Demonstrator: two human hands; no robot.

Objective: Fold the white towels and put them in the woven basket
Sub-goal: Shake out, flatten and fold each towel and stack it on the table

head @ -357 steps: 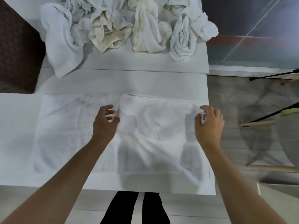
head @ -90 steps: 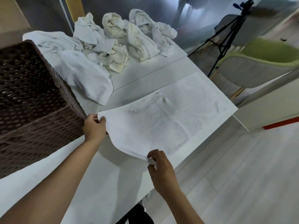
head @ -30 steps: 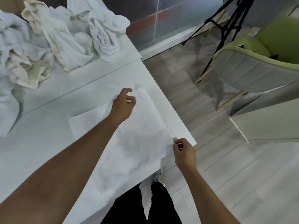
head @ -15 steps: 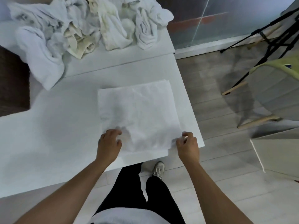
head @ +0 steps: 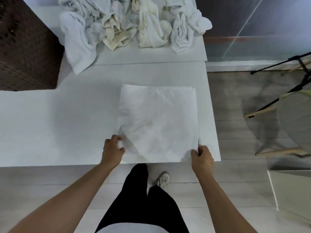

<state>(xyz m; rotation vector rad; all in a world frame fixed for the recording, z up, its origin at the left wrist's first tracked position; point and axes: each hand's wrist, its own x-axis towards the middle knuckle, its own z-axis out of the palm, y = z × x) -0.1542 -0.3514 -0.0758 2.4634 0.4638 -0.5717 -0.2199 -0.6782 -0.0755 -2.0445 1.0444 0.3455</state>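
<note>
Both hands are at the near edge of the flat, square-folded white terry towel, which lies on the white desk close to its right-hand end. The left hand has its fingers curled over the near left corner, pinching the cloth, and the right hand pinches the near right corner, thumb and fingers closed narrow on the edge. Holding both near corners like that looks like the set-up for one more fold, near edge carried over to the far edge, and the grip keeps the layers squared so they don't slide apart. The far edge shows stacked layers, so the towel is already folded at least once. Behind it, along the far side of the desk, sits the heap of crumpled white and cream towels, within reach but out of the folding area, which leaves a flat patch to work on. The dark brown woven basket stands at the left, just beside that heap, handy for the drop once folding ends. Now the gaps: the basket's top and inside are cut off by the frame, so what it holds can't be told. The fingertips under the cloth are hidden, and the count of towels in the heap is hard to make out.
</note>
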